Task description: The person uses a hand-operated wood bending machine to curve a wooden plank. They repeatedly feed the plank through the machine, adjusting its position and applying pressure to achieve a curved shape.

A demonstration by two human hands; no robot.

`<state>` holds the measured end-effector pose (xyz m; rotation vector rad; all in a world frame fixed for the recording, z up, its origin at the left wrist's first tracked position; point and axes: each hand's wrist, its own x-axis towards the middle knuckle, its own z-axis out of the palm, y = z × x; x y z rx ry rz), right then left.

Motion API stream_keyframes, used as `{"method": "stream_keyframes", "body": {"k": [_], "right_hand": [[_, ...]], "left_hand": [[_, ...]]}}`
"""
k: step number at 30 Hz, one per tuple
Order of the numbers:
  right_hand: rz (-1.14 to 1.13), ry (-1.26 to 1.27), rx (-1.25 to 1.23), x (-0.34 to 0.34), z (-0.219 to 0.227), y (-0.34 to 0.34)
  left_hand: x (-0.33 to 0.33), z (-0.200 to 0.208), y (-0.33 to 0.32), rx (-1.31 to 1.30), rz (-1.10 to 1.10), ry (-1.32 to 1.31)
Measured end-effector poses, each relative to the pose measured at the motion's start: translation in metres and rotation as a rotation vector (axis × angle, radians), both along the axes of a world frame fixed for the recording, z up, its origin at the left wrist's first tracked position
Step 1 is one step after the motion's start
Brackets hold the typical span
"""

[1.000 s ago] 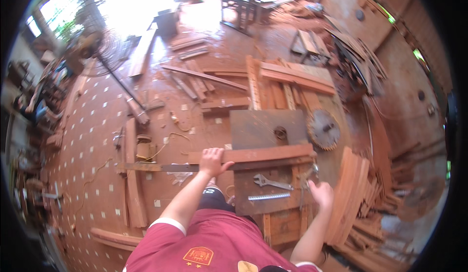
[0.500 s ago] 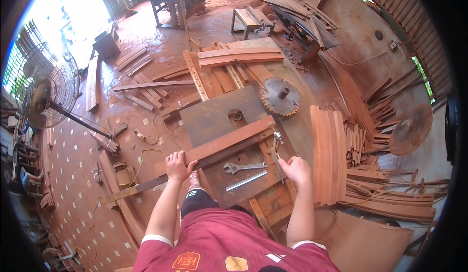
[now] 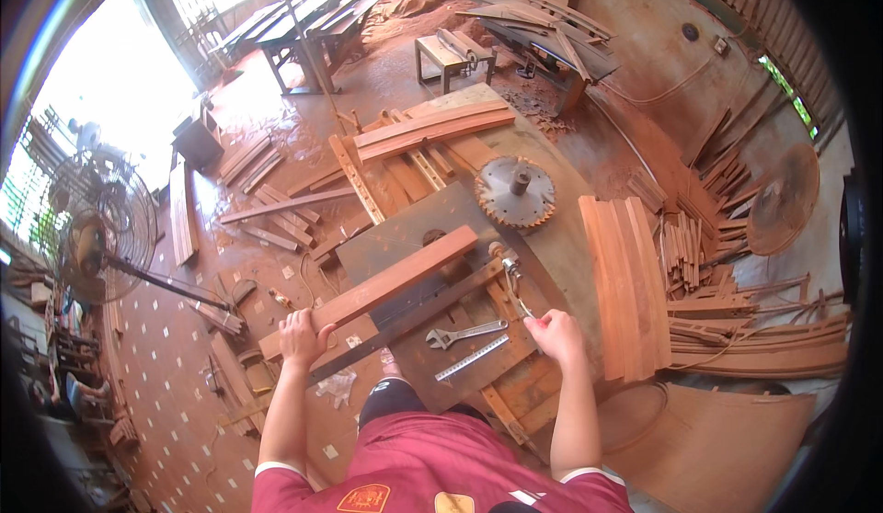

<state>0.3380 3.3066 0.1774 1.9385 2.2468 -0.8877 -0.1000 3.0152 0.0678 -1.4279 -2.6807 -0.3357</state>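
Grip of the left hand (image 3: 299,336) is closed over the near end of one reddish plank (image 3: 391,283), thumb along its near side; the right hand (image 3: 556,334) has its fingers curled on the lower end of one metal lever (image 3: 518,298). That plank lies over the worktop (image 3: 379,245), its left end jutting past the edge. Its long axis slants from lower left to upper right, the far end pointing away from the person, nearly parallel to one long metal bar (image 3: 402,329) just beside it. Nearer the person are one wrench (image 3: 466,333) and one ruler (image 3: 471,357) (both slanting much the same way). Beyond the plank's far end lies one toothed saw blade (image 3: 497,200). Farther out, one fan (image 3: 92,228) stands at left.
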Motion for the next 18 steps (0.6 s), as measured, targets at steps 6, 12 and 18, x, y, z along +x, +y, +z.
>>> {"method": "stream_keyframes", "body": {"k": [6, 12, 18], "right_hand": [[-0.047, 0.048, 0.059, 0.0, -0.005, -0.007], [-0.085, 0.033, 0.132, -0.001, -0.007, -0.013], [-0.153, -0.069, 0.076, -0.009, -0.002, -0.012]], "left_hand": [[-0.067, 0.004, -0.005, 0.046, 0.065, 0.083], [-0.133, 0.009, 0.094, 0.122, 0.077, 0.088], [-0.186, 0.0, 0.261, 0.164, 0.012, 0.053]]}}
